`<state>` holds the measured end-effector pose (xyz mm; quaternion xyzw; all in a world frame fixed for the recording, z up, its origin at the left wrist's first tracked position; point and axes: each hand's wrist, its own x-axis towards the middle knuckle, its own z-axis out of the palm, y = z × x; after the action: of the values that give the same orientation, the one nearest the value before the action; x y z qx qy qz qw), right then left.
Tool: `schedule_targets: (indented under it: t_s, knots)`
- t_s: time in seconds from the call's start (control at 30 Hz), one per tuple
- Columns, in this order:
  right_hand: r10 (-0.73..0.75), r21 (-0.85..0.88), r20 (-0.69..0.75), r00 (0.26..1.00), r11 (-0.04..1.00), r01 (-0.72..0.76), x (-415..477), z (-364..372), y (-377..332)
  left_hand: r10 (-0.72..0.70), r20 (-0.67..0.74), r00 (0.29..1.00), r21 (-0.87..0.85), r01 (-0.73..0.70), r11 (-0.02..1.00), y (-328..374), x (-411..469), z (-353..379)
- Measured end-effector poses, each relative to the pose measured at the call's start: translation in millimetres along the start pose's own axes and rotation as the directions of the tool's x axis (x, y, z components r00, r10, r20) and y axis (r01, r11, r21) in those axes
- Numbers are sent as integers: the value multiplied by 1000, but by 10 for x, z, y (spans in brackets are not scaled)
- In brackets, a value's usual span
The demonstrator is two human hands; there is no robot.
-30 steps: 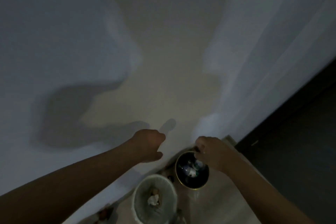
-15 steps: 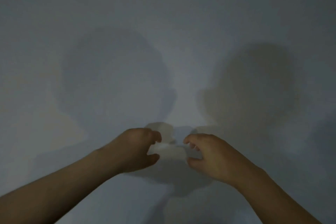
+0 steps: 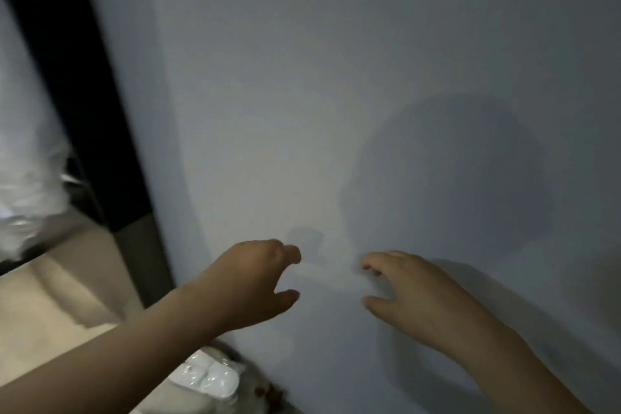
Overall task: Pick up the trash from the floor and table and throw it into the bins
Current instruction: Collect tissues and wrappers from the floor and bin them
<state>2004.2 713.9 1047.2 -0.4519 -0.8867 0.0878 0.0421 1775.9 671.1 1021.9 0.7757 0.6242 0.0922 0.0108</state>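
left hand (image 3: pixel 258 282): raised in front of a pale wall (image 3: pixel 369 77), fingers loosely curled, thumb apart from them, holding nothing.
right hand (image 3: pixel 413 292): beside the left with a gap between them, fingers half-spread and bent, also empty.
trash in view: a white moulded plastic tray (image 3: pixel 205 376), glossy, lying low by the foot of the wall, partly hidden under the left forearm; small brown crumbs (image 3: pixel 268 390) sit just beside it.
bins: none shows in this view.
surroundings: a dark door frame (image 3: pixel 84 94) at left, beige floor (image 3: pixel 50 312) below it, a blurred white mass (image 3: pixel 27 195) at the far left that i cannot identify.
handling, judged: the tray looks thin, light and springy, likely slick; pinch it by a rim or edge rather than its domed cells, which would flex. the crumbs are loose and would need scooping or gathering.
step, judged: both hands are free to reach down for the tray.
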Motion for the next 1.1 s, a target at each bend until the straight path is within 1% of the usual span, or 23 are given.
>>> schedule_targets:
  t_s: [0.2,0.3,0.43,0.6,0.8,0.9,1.1]
  knots:
    - [-233,-11,20,972,972,233,491,89,-984,-223,-51,973,22,225,974,-649,-761,-272]
    - [-348,-7,28,937,937,348,681,157,-1635,-336,-66,939,10,338,941,-1011,-1269,-473]
    - [-480,40,39,877,877,478,822,317,-2662,-454,-84,887,29,458,889,-1546,-2137,-747]
    - [-612,60,68,788,791,609,883,642,-4070,-599,-124,791,46,608,793,-2195,-3378,-994]
    - [-735,115,110,669,678,726,926,1105,-5569,-760,-125,638,17,767,641,-2845,-4649,-1107]
    - [-773,119,146,618,634,764,975,1305,-6151,-820,-114,561,-22,823,567,-3138,-5115,-1099]
    - [-835,113,190,516,541,833,1314,1574,-7006,-886,-112,450,-67,886,459,-3721,-5641,-1074]
